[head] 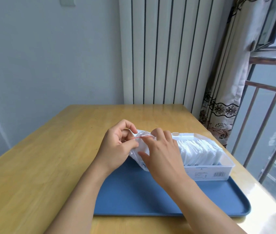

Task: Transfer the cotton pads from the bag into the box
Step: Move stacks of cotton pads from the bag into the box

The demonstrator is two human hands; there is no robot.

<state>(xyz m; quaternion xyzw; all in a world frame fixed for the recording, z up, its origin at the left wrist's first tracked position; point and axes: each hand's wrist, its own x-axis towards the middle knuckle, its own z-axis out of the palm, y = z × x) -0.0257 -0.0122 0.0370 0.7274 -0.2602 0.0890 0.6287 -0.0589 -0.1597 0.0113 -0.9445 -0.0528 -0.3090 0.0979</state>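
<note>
On the wooden surface (49, 149), the left hand (117, 146) and right hand (162, 154) pinch the zip-lock bag (139, 146) at its red seal, the clear box (218, 173) of cotton pads (199, 152) immediately right.

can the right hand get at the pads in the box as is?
Probably yes. The box is open-topped with the cotton pads exposed, right beside the right hand. But that hand and the left hand both grip the bag, so it must let go first.

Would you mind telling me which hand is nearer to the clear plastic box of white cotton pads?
Right. The right hand lies against the clear plastic box's left end; the left hand is farther left, pinching the clear zip bag.
</note>
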